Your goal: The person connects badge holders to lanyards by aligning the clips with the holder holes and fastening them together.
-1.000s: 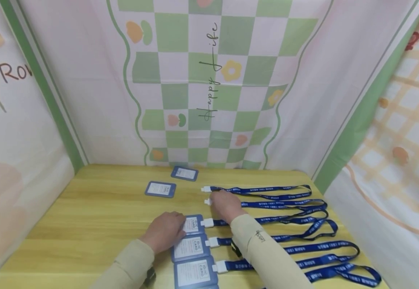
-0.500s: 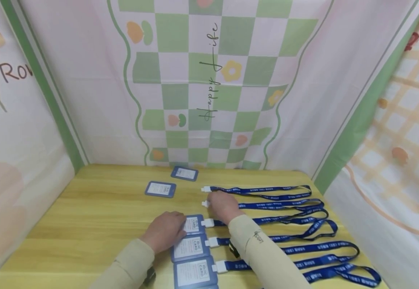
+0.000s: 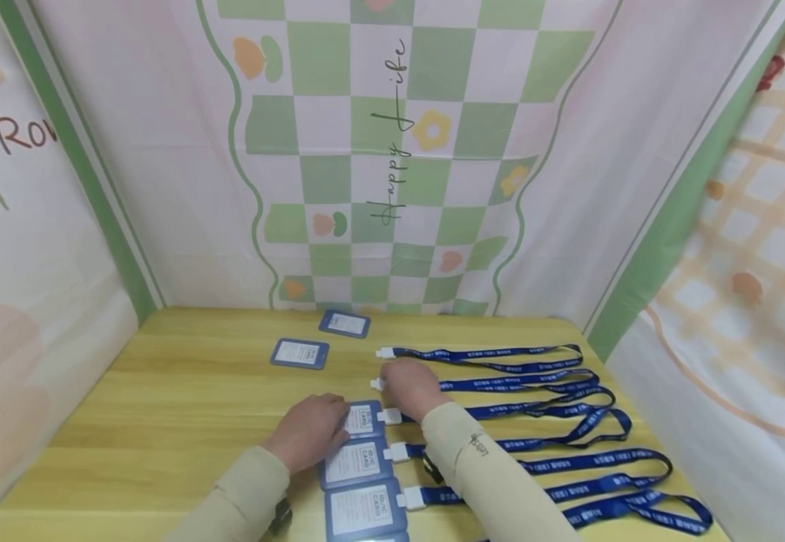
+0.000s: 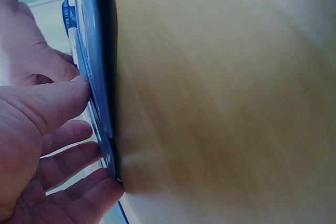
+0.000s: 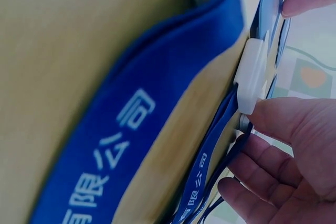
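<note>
My left hand (image 3: pixel 309 434) rests on the blue ID card holders in the column, fingers lightly bent along the left side of the top holder (image 3: pixel 366 419) and the second holder (image 3: pixel 354 464). In the left wrist view its thumb and fingertips touch the holders' edge (image 4: pixel 98 72). With my right hand (image 3: pixel 414 389) I pinch a blue lanyard (image 3: pixel 494 385) just behind its white clip (image 3: pixel 377 384), which pokes out left of the fingers. This clip lies above the top holder's clip (image 3: pixel 390 416). In the right wrist view the thumb is right at a white clip (image 5: pixel 252 74).
Two loose card holders (image 3: pixel 299 353) (image 3: pixel 345 323) lie near the back. Another lanyard (image 3: pixel 487 352) stretches behind my right hand. Nearer lanyards (image 3: pixel 602 461) run right from the column, partly under my right sleeve (image 3: pixel 487 474). Printed cloth (image 3: pixel 392 181) hangs behind the wooden table (image 3: pixel 162 406).
My right hand has slid left and slightly nearer, and the lanyard's clip and strap have shifted left with it. My left hand has stayed on the card holders.
</note>
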### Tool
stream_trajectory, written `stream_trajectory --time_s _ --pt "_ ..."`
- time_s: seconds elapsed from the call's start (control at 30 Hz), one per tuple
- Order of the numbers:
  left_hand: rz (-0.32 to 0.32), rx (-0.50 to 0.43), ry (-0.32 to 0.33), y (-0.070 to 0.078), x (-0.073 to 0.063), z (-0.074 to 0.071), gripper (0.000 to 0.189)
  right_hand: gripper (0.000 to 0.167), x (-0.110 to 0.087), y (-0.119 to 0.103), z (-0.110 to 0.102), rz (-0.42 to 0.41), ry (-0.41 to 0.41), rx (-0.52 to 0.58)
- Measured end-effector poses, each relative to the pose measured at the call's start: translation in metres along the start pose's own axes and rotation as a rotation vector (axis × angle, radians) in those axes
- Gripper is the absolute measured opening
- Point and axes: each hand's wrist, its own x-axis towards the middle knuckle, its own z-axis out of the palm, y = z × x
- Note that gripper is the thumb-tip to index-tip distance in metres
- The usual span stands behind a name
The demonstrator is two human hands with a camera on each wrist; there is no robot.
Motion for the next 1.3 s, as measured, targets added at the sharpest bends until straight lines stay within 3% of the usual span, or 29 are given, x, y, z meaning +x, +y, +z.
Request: stream_trajectory --time_s 0.4,0.57,0.87,1.3 --pt "0.008 0.001 0.002 -0.002 0.001 0.001 0.042 0.016 0.001 -0.005 0.003 0.011 0.005 0.019" --pt "0.003 -0.015 0.041 -0.006 0.001 -0.003 0.04 0.017 -0.001 -0.006 0.002 0.017 0.002 0.018" --pt "-0.032 -0.034 0.13 -0.034 0.006 -0.01 0.032 0.019 -0.003 -0.008 0.0 0.034 -0.013 0.022" --pt "-0.127 -0.044 0.129 -0.072 0.019 -0.017 0.048 0.014 -0.001 -0.007 0.001 0.034 -0.019 0.01"
